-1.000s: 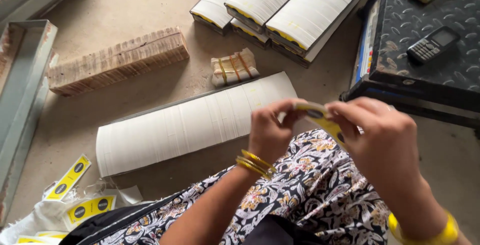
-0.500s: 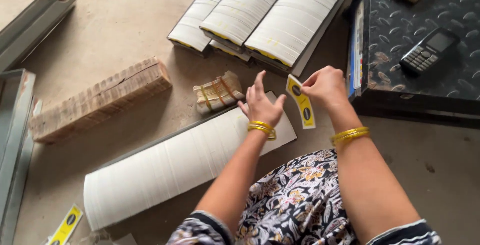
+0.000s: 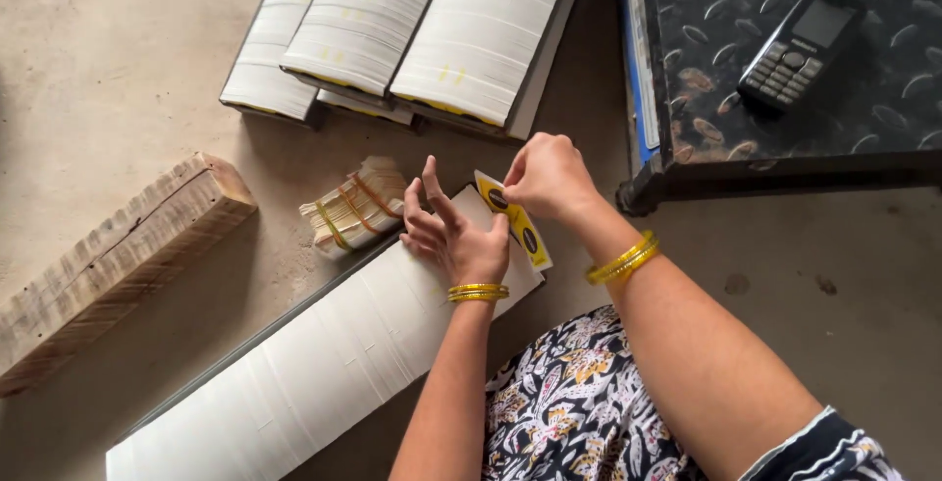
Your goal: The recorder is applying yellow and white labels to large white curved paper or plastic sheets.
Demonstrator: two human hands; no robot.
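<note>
The left hand (image 3: 453, 233) lies flat, fingers spread, on the upper end of a long white stack of sheets (image 3: 314, 368) that runs across the floor from seven o'clock towards the centre of the view. The right hand (image 3: 546, 177), just to the two o'clock side of the left, pinches a narrow yellow label strip with dark round marks (image 3: 514, 220) between thumb and fingertips; the strip hangs down slantwise, its lower end over the stack's corner and touching or almost touching the left hand's thumb side. Both wrists carry yellow bangles (image 3: 620, 258).

Just at nine o'clock from the left hand sits a small bundle of cards bound with coloured rubber bands (image 3: 352, 209). Farther out at eight o'clock a rough wooden block (image 3: 110, 267) lies on the concrete floor (image 3: 118, 59). At twelve o'clock, three more white stacks in trays (image 3: 407, 25) lie side by side. At two o'clock stands a dark metal box with a raised tread pattern (image 3: 785, 118), with a black keypad phone (image 3: 800, 44) lying on its lid. A patterned black-and-white garment (image 3: 569, 412) fills the six o'clock edge.
</note>
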